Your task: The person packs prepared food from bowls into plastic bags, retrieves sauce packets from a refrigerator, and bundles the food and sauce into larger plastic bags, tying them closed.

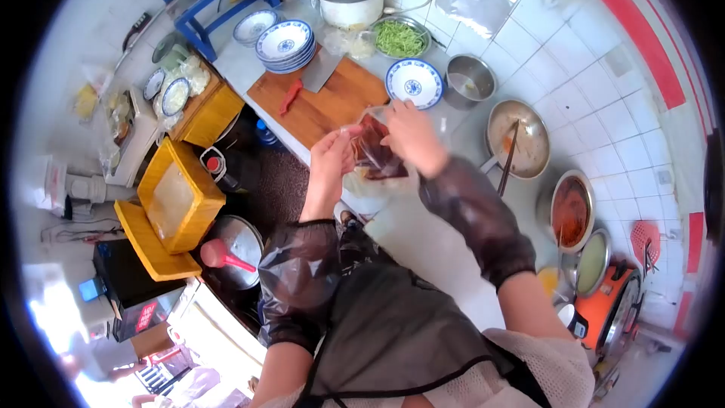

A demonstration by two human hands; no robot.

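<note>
A clear plastic bag [381, 159] with dark reddish-brown contents hangs between my hands over the counter edge. My left hand [332, 160] pinches its left side, fingers closed. On its upper right, my right hand [414, 136] grips the bag, with fingers curled and partly hidden. Just behind the bag lies a wooden cutting board [347, 91], bearing a cleaver [321, 69] with a red handle. A blue-and-white plate [414, 84] sits beyond my right hand. Dark translucent sleeves cover both forearms.
Stacked plates [285, 44], a white pot [350, 0] and a bowl of shredded greens [400, 38] stand at the back. Rightward are a steel pot [470, 79], a pan [517, 140] with chopsticks and a bowl of red sauce [572, 211]. A yellow crate [181, 196] stands left.
</note>
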